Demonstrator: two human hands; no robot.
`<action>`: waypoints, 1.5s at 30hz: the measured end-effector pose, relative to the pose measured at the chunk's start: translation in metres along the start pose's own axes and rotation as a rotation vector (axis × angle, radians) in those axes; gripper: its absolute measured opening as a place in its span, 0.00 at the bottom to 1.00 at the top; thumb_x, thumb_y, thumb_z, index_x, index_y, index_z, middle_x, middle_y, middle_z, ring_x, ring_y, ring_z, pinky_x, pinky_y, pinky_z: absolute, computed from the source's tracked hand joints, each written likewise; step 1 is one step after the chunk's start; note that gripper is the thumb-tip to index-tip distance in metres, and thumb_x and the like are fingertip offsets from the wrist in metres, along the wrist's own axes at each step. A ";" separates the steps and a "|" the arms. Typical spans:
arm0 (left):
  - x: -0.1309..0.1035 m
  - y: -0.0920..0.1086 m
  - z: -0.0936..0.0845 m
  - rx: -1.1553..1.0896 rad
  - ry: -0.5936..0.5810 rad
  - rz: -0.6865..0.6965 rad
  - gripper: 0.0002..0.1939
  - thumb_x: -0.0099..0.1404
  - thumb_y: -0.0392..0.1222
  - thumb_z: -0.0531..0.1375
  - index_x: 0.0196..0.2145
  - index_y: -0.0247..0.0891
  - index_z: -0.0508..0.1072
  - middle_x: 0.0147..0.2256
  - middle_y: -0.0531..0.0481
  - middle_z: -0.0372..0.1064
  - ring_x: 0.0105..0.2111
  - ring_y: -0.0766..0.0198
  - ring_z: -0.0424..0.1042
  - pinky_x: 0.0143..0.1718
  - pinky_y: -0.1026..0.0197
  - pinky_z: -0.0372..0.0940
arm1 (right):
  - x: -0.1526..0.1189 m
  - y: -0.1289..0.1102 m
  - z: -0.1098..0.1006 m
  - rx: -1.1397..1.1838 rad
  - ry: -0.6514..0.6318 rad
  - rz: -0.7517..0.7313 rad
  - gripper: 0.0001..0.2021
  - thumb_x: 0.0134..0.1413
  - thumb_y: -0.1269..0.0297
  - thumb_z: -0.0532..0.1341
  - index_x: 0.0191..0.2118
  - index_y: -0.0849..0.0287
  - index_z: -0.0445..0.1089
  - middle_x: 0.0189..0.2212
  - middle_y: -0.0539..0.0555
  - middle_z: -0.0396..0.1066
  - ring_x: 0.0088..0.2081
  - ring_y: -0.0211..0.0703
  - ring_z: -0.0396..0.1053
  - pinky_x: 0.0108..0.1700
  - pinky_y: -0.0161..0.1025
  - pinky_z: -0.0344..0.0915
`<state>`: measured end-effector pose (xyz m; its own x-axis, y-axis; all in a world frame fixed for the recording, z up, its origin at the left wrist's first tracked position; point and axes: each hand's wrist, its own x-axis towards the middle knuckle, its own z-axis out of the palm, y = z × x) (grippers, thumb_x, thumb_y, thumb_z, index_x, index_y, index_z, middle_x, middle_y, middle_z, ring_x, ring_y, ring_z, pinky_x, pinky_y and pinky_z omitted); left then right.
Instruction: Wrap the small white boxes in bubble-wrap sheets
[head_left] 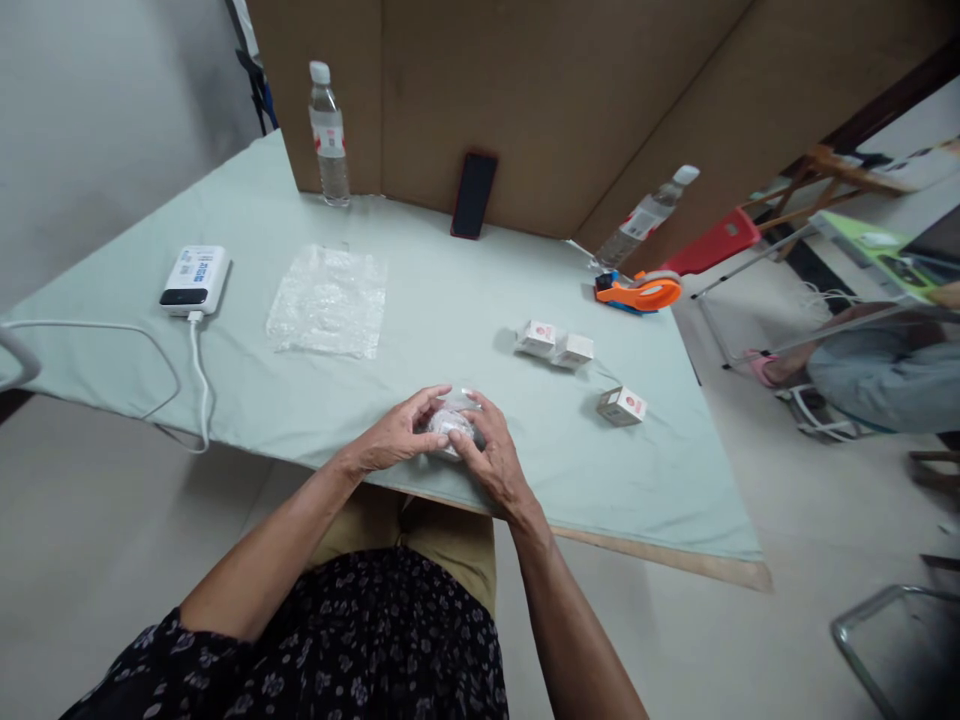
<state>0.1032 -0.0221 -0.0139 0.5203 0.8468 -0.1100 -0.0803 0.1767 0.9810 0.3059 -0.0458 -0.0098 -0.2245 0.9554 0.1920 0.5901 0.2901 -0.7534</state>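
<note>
Near the front edge of the table, my left hand [405, 432] and my right hand [487, 448] curve around a small bundle of clear bubble wrap [450, 428]. Both thumbs press on its near side, and the fingers close in from the left and right. What the wrap encloses I cannot make out. Ahead and to the left lies a flat sheet of bubble wrap [328, 302]. Off to the right are two small white boxes [556, 345] side by side in clear wrap, and a single small box [622, 406] with a red mark.
An orange tape dispenser [640, 292] sits at the right edge. A phone [474, 195] leans against the cardboard screen [525, 110], flanked by a left bottle [330, 140] and a right bottle [645, 218]. A white power bank [196, 280] trails a cable. Another person's leg [870, 375] shows at right.
</note>
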 end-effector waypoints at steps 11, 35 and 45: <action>0.000 0.007 0.002 0.016 -0.015 -0.016 0.40 0.59 0.40 0.67 0.66 0.38 0.59 0.55 0.39 0.66 0.53 0.55 0.69 0.57 0.52 0.62 | -0.025 0.002 0.000 0.001 0.028 -0.038 0.32 0.52 0.50 0.68 0.61 0.52 0.63 0.66 0.63 0.59 0.68 0.60 0.56 0.67 0.61 0.54; 0.002 0.008 0.007 -0.036 0.042 -0.002 0.36 0.60 0.43 0.66 0.64 0.39 0.61 0.57 0.40 0.66 0.54 0.56 0.69 0.56 0.54 0.63 | -0.006 0.003 -0.013 0.168 -0.057 0.063 0.27 0.49 0.49 0.70 0.53 0.53 0.69 0.59 0.60 0.68 0.61 0.56 0.65 0.62 0.55 0.63; 0.002 0.005 0.005 -0.049 0.040 -0.004 0.39 0.60 0.46 0.66 0.66 0.37 0.59 0.56 0.39 0.66 0.53 0.55 0.69 0.57 0.53 0.62 | -0.001 0.011 -0.011 0.242 -0.071 0.109 0.48 0.45 0.50 0.72 0.70 0.55 0.52 0.53 0.60 0.70 0.53 0.53 0.71 0.57 0.52 0.67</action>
<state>0.1084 -0.0217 -0.0085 0.4866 0.8651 -0.1214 -0.1199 0.2039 0.9716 0.3209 -0.0434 -0.0113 -0.2283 0.9715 0.0635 0.4131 0.1557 -0.8973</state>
